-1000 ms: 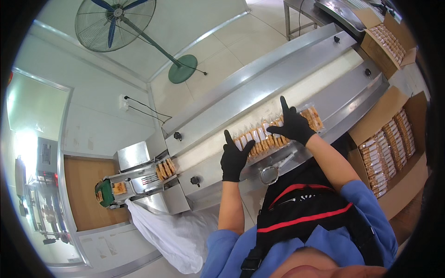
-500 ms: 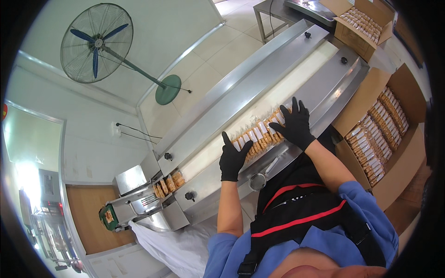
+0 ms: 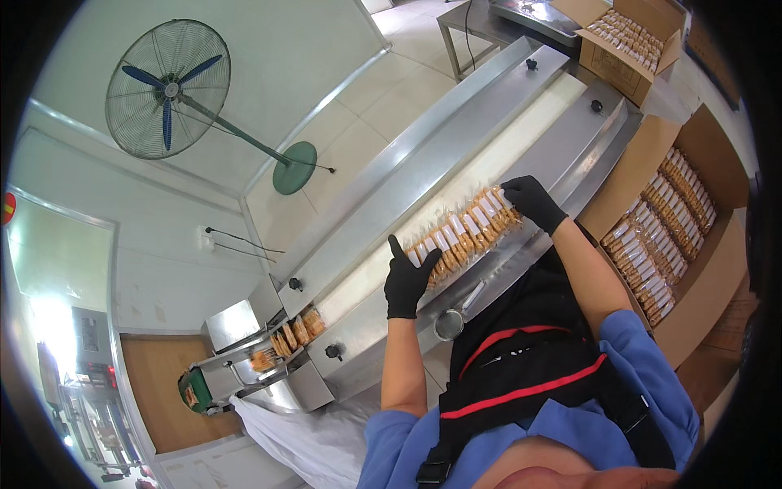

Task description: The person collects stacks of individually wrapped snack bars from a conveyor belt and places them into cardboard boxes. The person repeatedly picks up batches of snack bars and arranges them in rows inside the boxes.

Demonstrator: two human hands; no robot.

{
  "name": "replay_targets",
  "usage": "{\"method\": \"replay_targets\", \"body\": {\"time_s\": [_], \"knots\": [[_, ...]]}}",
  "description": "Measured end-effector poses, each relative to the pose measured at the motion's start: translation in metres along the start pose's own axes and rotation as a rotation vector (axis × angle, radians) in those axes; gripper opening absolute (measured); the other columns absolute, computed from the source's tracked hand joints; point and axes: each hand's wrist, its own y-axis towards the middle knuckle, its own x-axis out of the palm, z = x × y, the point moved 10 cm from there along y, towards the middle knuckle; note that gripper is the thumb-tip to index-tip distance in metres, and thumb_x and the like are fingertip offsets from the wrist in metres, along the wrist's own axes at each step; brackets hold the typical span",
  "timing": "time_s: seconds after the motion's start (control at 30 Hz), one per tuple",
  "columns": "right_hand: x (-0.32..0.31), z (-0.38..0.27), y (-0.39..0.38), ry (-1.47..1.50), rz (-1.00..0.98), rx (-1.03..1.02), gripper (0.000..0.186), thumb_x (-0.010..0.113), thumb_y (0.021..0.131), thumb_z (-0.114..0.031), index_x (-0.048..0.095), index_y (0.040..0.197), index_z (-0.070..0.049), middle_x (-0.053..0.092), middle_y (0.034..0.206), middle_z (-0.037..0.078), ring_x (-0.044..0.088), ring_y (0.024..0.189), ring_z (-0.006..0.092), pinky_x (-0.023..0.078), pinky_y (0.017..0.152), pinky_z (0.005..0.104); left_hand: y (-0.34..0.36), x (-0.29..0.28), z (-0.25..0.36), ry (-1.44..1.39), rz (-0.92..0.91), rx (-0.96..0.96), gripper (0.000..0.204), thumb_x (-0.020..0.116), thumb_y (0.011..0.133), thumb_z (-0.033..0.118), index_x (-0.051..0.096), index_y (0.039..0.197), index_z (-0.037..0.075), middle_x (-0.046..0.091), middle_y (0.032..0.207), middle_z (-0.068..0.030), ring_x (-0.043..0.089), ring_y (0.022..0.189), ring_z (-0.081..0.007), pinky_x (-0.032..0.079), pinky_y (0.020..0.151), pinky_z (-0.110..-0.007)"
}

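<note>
Clear-wrapped golden biscuit packets with white labels [image 3: 458,234] stand on edge in a tight row on the sloping steel-sided conveyor. My left hand [image 3: 409,281], black-gloved, rests against the row's left end, its thumb and index finger stretched apart. At the right end, my right hand [image 3: 533,205], also gloved in black, has its fingers bent over the last packets and closed on them. The fingertips' far sides are partly hidden. Farther left, several loose packets [image 3: 301,328] lie on the pale belt [image 3: 358,287] by the steel infeed.
An open carton [image 3: 692,281] filled with rows of packets stands at my right; another filled carton [image 3: 623,73] is at the far right. A small round strainer [image 3: 450,323] hangs on the conveyor's near edge. A standing fan [image 3: 169,90] is beyond the conveyor.
My right hand has gone from spread flat over the row's right end to bent round its end packets. More packets show at the lower-left infeed. My left hand stays put.
</note>
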Motion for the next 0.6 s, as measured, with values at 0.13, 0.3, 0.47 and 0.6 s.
{"method": "replay_targets", "body": {"time_s": [0.13, 0.3, 0.47, 0.6], "knots": [[0.005, -0.004, 0.012, 0.060, -0.158, 0.112, 0.029, 0.070, 0.085, -0.021, 0.072, 0.092, 0.006, 0.069, 0.073, 0.020, 0.069, 0.072, 0.0274, 0.055, 0.073, 0.0382, 0.001, -0.001, 0.000, 0.002, -0.006, -0.002, 0.122, 0.072, 0.075, 0.071, 0.016, 0.157, 0.001, 0.064, 0.112, -0.0348, 0.067, 0.101, -0.0459, 0.056, 0.080, -0.050], [0.014, -0.023, 0.012, 0.012, -0.227, 0.040, 0.032, 0.068, 0.087, -0.023, 0.073, 0.102, 0.005, 0.072, 0.080, 0.015, 0.065, 0.072, 0.0197, 0.053, 0.071, 0.0341, 0.002, 0.001, -0.004, -0.015, 0.002, -0.004, 0.123, 0.073, 0.075, 0.071, 0.014, 0.157, 0.000, 0.064, 0.114, -0.0348, 0.067, 0.102, -0.0464, 0.055, 0.082, -0.051], [0.022, -0.021, 0.020, -0.283, -0.118, -0.159, 0.048, 0.067, 0.090, -0.039, 0.067, 0.114, 0.003, 0.069, 0.102, 0.028, 0.067, 0.095, 0.0451, 0.053, 0.086, 0.0454, 0.007, 0.005, -0.003, -0.067, -0.007, -0.021, 0.125, 0.075, 0.075, 0.068, 0.011, 0.158, 0.000, 0.062, 0.118, -0.0359, 0.065, 0.108, -0.0477, 0.054, 0.087, -0.051], [0.036, -0.043, -0.006, -0.293, -0.124, 0.030, 0.078, 0.065, 0.089, -0.059, 0.044, 0.138, -0.003, 0.069, 0.103, 0.029, 0.064, 0.107, 0.0454, 0.052, 0.090, 0.0480, -0.003, -0.008, -0.002, -0.175, 0.114, -0.044, 0.128, 0.078, 0.074, 0.064, 0.006, 0.159, 0.001, 0.056, 0.129, -0.0373, 0.059, 0.118, -0.0478, 0.051, 0.093, -0.050]]}}
